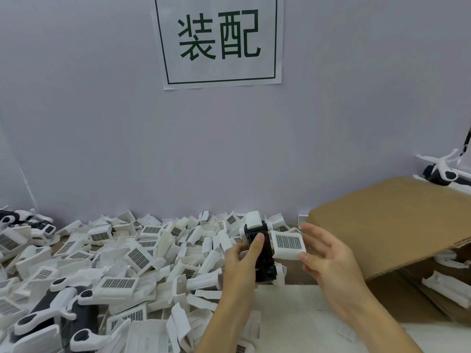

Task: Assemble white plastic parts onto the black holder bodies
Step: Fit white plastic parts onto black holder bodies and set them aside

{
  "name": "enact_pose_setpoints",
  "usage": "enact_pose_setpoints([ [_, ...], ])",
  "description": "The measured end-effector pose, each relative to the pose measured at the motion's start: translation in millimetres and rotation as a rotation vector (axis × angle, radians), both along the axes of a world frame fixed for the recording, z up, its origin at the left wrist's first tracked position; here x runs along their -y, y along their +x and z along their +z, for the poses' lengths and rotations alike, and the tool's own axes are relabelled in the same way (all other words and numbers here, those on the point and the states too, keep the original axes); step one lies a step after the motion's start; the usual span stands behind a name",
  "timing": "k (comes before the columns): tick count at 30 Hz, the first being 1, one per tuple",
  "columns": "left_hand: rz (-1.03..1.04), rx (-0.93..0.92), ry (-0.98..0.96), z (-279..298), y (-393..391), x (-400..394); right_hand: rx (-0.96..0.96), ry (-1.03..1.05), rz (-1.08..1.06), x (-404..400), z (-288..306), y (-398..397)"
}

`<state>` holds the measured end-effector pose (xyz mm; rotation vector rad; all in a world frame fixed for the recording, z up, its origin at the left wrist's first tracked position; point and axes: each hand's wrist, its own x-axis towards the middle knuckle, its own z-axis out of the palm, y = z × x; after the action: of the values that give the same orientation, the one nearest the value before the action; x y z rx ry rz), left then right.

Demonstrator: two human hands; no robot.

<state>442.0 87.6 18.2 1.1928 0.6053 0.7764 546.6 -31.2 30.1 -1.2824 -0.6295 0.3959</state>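
My left hand point(243, 261) grips a black holder body point(261, 250) held upright above the table, thumb across its front. A white cap point(253, 219) sits on the body's top end. A white grille part point(288, 244) with a dark mesh face is at the body's right side. My right hand point(328, 258) holds that grille part between thumb below and fingers above and behind. White side pieces point(280, 272) show at the body's lower right.
A large heap of loose white grille parts point(132, 261) covers the table on the left and behind. Assembled black-and-white units point(51, 317) lie at the lower left. A cardboard box point(397, 225) with a raised flap stands on the right, white parts point(446, 291) inside.
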Motion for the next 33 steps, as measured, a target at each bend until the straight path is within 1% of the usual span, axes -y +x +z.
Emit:
enact_pose_setpoints([
  [3, -0.022, 0.003, -0.011, -0.5, -0.8, 0.2, 0.099, -0.052, 0.093, 1.7, -0.3, -0.3],
  [6, -0.081, -0.003, 0.021, -2.3, 0.4, 0.8, 0.175, -0.067, 0.122, -0.6, -1.7, -2.3],
  [8, -0.099, -0.035, 0.053, -5.0, 2.3, 1.0, 0.189, -0.043, 0.072, -2.8, -3.0, -2.2],
  [11, -0.083, -0.038, 0.081, -8.4, 4.2, 1.0, 0.234, -0.035, -0.079, -5.1, -5.9, 0.8],
  [15, -0.064, -0.014, 0.1, -8.1, 4.4, 1.6, 0.298, -0.1, -0.216, -9.6, -11.9, 0.3],
  [18, -0.033, -0.014, 0.148, -7.7, 4.3, 2.2, 0.306, -0.145, -0.218, -13.8, -15.7, -2.0],
  [23, -0.016, -0.023, 0.23, -8.5, 3.3, 3.8, 0.437, -0.193, -0.192, -15.3, -12.8, -12.4],
  [27, -0.044, -0.052, 0.275, -9.7, 3.9, 4.6, 0.452, -0.211, -0.193, -13.9, -8.1, -16.5],
  [33, -0.115, -0.057, 0.334, -16.0, 11.8, 9.5, 0.402, -0.264, -0.165, -14.9, -10.5, -13.6],
])
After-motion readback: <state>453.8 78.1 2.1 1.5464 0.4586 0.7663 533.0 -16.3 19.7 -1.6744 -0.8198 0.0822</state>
